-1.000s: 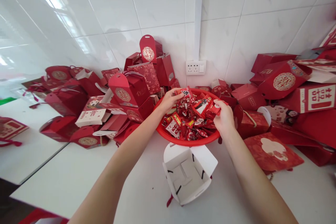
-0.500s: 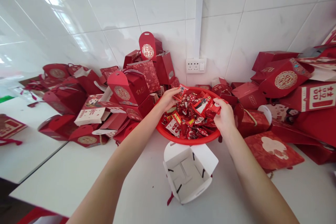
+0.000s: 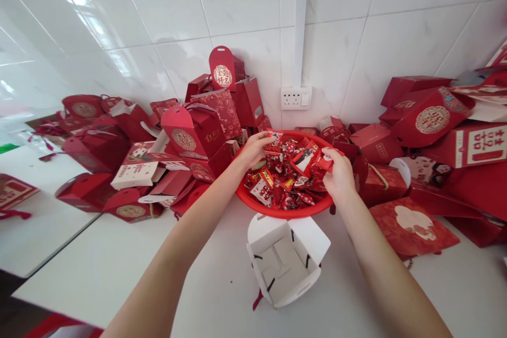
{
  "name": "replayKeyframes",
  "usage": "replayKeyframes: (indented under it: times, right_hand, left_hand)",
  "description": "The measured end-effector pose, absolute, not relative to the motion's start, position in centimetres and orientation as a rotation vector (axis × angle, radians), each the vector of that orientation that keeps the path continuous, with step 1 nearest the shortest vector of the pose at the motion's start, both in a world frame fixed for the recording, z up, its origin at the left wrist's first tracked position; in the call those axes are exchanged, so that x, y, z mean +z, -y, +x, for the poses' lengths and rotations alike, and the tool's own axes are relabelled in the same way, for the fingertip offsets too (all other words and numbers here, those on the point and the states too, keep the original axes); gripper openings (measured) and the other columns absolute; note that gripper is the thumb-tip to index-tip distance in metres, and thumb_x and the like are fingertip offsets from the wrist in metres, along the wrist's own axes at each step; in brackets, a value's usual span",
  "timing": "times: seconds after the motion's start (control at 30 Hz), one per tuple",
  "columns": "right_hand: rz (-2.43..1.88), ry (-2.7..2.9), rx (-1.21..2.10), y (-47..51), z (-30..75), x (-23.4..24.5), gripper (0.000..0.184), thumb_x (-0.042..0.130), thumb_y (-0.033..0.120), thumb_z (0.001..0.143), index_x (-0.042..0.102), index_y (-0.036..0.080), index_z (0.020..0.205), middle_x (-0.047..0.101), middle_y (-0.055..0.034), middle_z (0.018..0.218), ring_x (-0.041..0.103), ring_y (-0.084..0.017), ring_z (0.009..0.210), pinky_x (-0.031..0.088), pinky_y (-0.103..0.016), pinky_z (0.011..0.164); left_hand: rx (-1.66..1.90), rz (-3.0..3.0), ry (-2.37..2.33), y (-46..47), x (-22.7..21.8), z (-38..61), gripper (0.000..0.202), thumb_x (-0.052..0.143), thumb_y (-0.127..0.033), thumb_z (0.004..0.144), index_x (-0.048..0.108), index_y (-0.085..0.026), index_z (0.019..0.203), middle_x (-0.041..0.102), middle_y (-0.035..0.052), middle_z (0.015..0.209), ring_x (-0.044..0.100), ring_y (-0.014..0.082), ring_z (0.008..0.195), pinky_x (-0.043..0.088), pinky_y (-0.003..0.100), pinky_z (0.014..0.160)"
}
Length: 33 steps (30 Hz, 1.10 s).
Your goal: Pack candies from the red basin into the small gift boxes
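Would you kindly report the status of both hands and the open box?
Left hand: holding red packet over red basin. Right hand: gripping another packet at basin's right. Open box: before the basin. Red boxes crowding both sides.

The left forearm (image 3: 188,232) slanted toward one o'clock, the left hand (image 3: 253,149) pointing toward two, fingers pinched; the right forearm (image 3: 373,243) and right hand (image 3: 339,173) angled toward eleven, fingers curled closed.

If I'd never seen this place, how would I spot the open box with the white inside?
On the white table, find the red basin filled with small packets. The open box sits just in front of it, on the near side. Its white inside faces up, unlike the mostly red boxes heaped to either side.
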State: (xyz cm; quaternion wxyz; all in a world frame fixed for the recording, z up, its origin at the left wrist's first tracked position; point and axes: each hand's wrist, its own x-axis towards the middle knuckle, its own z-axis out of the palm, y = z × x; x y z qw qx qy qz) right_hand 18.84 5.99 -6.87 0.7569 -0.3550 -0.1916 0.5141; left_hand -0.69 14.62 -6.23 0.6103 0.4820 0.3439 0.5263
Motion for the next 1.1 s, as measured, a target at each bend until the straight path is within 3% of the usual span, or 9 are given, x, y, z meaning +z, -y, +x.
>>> replayKeyframes:
  times: [0.27, 0.47, 0.9, 1.1]
  right_hand:
    - [-0.786, 0.424, 1.126, -5.82, 18.8, -6.59, 0.013, 0.068, 0.014, 0.056, 0.057, 0.02, 0.058, 0.06, 0.0073, 0.054, 0.06, -0.011, 0.052, 0.052, -0.023, 0.054]
    - [-0.799, 0.384, 1.126, -5.91, 18.71, -6.58, 0.011, 0.067, 0.013, 0.056, 0.059, 0.02, 0.06, 0.061, 0.007, 0.055, 0.062, -0.012, 0.054, 0.053, -0.025, 0.056]
    - [-0.783, 0.443, 1.111, -6.16, 18.86, -7.14, 0.012, 0.07, 0.017, 0.055, 0.061, 0.021, 0.061, 0.064, 0.0059, 0.056, 0.062, -0.013, 0.055, 0.053, -0.025, 0.055]
    - [-0.777, 0.446, 1.102, -6.25, 18.87, -7.24, 0.013, 0.069, 0.016, 0.056, 0.058, 0.021, 0.061, 0.062, 0.0072, 0.055, 0.062, -0.013, 0.055, 0.053, -0.025, 0.057]
  left_hand:
    - [1.151, 1.109, -0.798, -14.15, -5.92, -0.34, 0.018, 0.085, -0.016, 0.071, 0.073, -0.01, 0.083, 0.075, 0.0048, 0.074, 0.068, 0.0137, 0.063, 0.055, 0.025, 0.065]
    - [1.19, 1.145, -0.852, -14.1, -5.98, -0.35, 0.021, 0.089, -0.019, 0.066, 0.074, -0.01, 0.078, 0.074, 0.0035, 0.069, 0.067, 0.0126, 0.058, 0.053, 0.023, 0.059]
    - [1.18, 1.261, -0.85, -14.43, -6.46, -0.66, 0.031, 0.093, -0.025, 0.057, 0.078, -0.012, 0.081, 0.077, 0.0051, 0.076, 0.07, 0.0172, 0.069, 0.056, 0.03, 0.072]
    - [1.183, 1.253, -0.885, -14.47, -6.66, -0.68, 0.036, 0.096, -0.029, 0.052, 0.077, -0.012, 0.078, 0.075, 0.0043, 0.071, 0.068, 0.0154, 0.063, 0.055, 0.027, 0.065]
